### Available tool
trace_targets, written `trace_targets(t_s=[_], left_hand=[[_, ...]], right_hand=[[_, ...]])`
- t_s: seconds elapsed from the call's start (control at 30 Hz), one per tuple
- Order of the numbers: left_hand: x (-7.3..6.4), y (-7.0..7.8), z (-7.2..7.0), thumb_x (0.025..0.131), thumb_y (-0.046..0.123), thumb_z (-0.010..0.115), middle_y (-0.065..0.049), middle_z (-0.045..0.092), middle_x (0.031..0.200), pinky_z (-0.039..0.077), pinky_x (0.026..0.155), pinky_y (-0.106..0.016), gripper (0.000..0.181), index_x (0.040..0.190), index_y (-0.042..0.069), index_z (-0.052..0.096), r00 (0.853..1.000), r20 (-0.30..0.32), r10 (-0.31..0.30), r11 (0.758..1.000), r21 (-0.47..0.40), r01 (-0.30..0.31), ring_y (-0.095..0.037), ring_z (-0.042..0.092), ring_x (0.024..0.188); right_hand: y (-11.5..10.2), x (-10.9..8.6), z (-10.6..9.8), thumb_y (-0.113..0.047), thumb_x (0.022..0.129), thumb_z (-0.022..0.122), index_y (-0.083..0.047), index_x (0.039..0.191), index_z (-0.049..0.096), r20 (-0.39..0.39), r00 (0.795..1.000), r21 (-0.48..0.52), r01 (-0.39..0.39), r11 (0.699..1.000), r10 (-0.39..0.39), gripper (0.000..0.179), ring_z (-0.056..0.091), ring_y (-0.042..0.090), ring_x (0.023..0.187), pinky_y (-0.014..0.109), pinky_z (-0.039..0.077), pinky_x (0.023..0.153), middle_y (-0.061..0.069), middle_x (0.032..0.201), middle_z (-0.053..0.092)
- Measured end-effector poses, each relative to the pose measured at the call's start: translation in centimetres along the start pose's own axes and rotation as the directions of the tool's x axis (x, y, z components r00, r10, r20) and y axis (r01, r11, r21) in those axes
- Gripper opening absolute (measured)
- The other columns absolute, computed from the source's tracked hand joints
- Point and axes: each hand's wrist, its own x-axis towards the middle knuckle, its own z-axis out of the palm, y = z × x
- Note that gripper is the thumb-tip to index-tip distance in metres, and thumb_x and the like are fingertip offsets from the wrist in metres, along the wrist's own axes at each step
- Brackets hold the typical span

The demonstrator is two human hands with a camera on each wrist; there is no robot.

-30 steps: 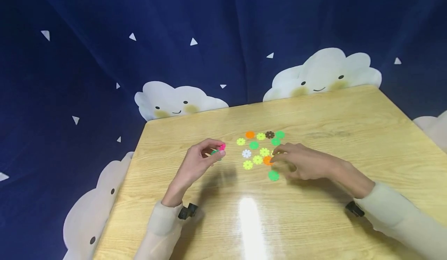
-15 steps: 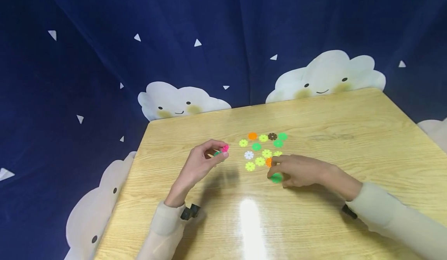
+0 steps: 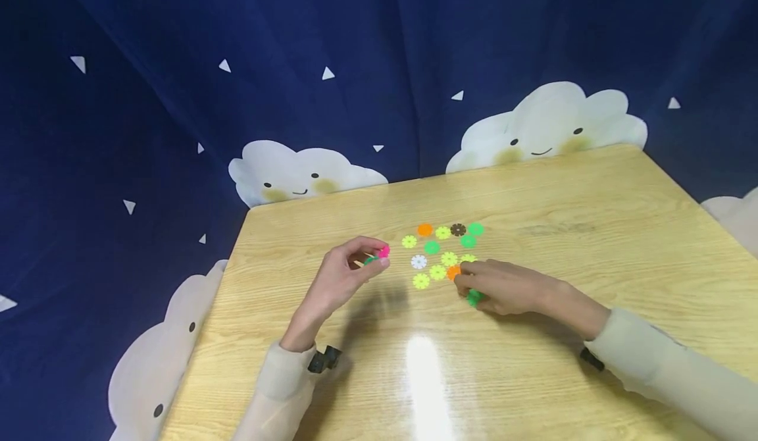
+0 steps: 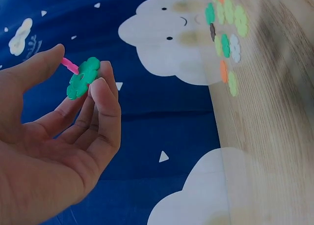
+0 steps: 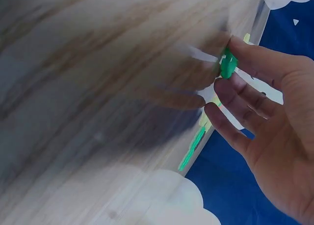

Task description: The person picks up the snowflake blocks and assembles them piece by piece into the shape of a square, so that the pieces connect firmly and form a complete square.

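My left hand [image 3: 339, 275], raised over the table, pinches a pink notched disc [image 3: 384, 251] that is joined to a green one. In the left wrist view the green notched disc [image 4: 82, 78] sits against the fingertips, and the pink disc [image 4: 69, 65] slots into it edge-on under the thumb. My right hand [image 3: 510, 287] is down at the near right end of the scattered discs. Between its thumb and fingers is a green notched disc [image 3: 474, 297], tilted up near the tabletop in the right wrist view. An orange disc [image 3: 453, 272] lies right beside those fingertips.
Several loose discs lie flat between the hands and beyond: a white disc [image 3: 418, 262], a brown disc [image 3: 458, 230], a far orange disc [image 3: 425, 230], plus yellow and green ones. The wooden table [image 3: 533, 375] ends at a blue cloud-print curtain [image 3: 355, 112].
My right hand has come from above the orange disc toward me and taken hold of the nearest green disc, which has tilted up. The left hand keeps its joined discs, nearly still.
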Motion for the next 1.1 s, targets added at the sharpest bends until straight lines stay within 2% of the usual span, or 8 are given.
trace_targets(t_s=[0.2, 0.33, 0.57, 0.7, 0.87, 0.97, 1.03, 1.1], left_hand=[[0.1, 0.2, 0.5, 0.095, 0.030, 0.077, 0.004, 0.072, 0.110, 0.055, 0.083, -0.038, 0.026, 0.120, 0.024, 0.074, 1.000, 0.001, 0.002, 1.000, -0.007, -0.002, -0.019, 0.066, 0.095], [0.2, 0.2, 0.9, 0.096, 0.029, 0.077, 0.004, 0.072, 0.110, 0.056, 0.082, -0.038, 0.026, 0.121, 0.022, 0.074, 1.000, 0.019, 0.013, 1.000, -0.011, -0.013, -0.021, 0.066, 0.095], [0.4, 0.4, 1.5, 0.096, 0.023, 0.076, -0.001, 0.071, 0.111, 0.059, 0.081, -0.056, 0.026, 0.122, 0.021, 0.072, 0.998, 0.059, 0.024, 0.997, -0.075, -0.020, -0.028, 0.070, 0.088], [0.5, 0.6, 1.9, 0.095, 0.021, 0.077, -0.001, 0.070, 0.111, 0.061, 0.079, -0.050, 0.028, 0.123, 0.020, 0.072, 0.997, 0.068, 0.030, 0.996, -0.088, -0.024, -0.021, 0.072, 0.085], [0.5, 0.9, 2.4, 0.095, 0.021, 0.078, 0.000, 0.070, 0.112, 0.061, 0.077, -0.050, 0.029, 0.124, 0.020, 0.071, 0.996, 0.074, 0.044, 0.996, -0.078, -0.039, -0.020, 0.070, 0.082], [0.4, 1.1, 2.6, 0.095, 0.021, 0.078, 0.000, 0.069, 0.113, 0.060, 0.078, -0.053, 0.030, 0.123, 0.021, 0.071, 0.995, 0.082, 0.051, 0.996, -0.078, -0.045, -0.022, 0.068, 0.081], [0.2, 1.3, 2.7, 0.094, 0.021, 0.079, 0.001, 0.069, 0.114, 0.060, 0.077, -0.047, 0.030, 0.124, 0.022, 0.071, 0.994, 0.093, 0.053, 0.996, -0.082, -0.046, -0.024, 0.068, 0.081], [0.0, 1.6, 2.8, 0.094, 0.021, 0.079, 0.001, 0.069, 0.115, 0.060, 0.077, -0.045, 0.031, 0.125, 0.022, 0.071, 0.993, 0.104, 0.061, 0.995, -0.090, -0.052, -0.025, 0.068, 0.082]], right_hand=[[0.3, -0.8, -0.4, -0.009, 0.086, 0.085, -0.021, 0.096, 0.055, 0.031, 0.998, 0.102, -0.063, 0.993, 0.060, 0.034, 0.044, 0.003, 0.073, 0.023, 0.042, 0.068, -0.014, 0.084, 0.053], [0.5, -1.6, -0.3, -0.001, 0.089, 0.080, -0.020, 0.095, 0.057, 0.018, 0.998, 0.177, -0.068, 0.982, 0.066, 0.030, 0.046, 0.004, 0.072, 0.020, 0.043, 0.064, -0.011, 0.082, 0.056], [0.4, -2.5, -0.5, 0.001, 0.093, 0.074, -0.024, 0.096, 0.063, 0.029, 0.997, 0.185, -0.082, 0.979, 0.078, 0.028, 0.051, 0.004, 0.077, 0.022, 0.047, 0.068, -0.013, 0.084, 0.057], [0.2, -2.5, -0.7, -0.001, 0.093, 0.074, -0.026, 0.097, 0.068, 0.012, 0.998, 0.191, -0.066, 0.979, 0.065, 0.026, 0.052, 0.002, 0.078, 0.022, 0.050, 0.069, -0.015, 0.085, 0.058], [-0.1, -2.5, -0.8, -0.006, 0.093, 0.075, -0.026, 0.100, 0.072, -0.049, 0.998, 0.194, -0.022, 0.981, 0.032, 0.022, 0.053, 0.001, 0.079, 0.021, 0.051, 0.070, -0.014, 0.089, 0.061], [-0.4, -2.3, -1.0, -0.004, 0.092, 0.076, -0.024, 0.105, 0.073, -0.122, 0.993, 0.184, 0.026, 0.983, -0.003, 0.024, 0.056, 0.000, 0.082, 0.022, 0.053, 0.071, -0.013, 0.094, 0.064], [-0.6, -2.2, -1.3, 0.001, 0.091, 0.076, -0.024, 0.109, 0.073, -0.193, 0.981, 0.192, 0.065, 0.979, -0.027, 0.031, 0.058, 0.000, 0.085, 0.021, 0.055, 0.073, -0.013, 0.098, 0.065], [-0.9, -2.0, -1.6, 0.005, 0.088, 0.078, -0.026, 0.112, 0.072, -0.283, 0.958, 0.200, 0.104, 0.974, -0.044, 0.039, 0.060, 0.000, 0.085, 0.019, 0.054, 0.074, -0.014, 0.099, 0.065]])
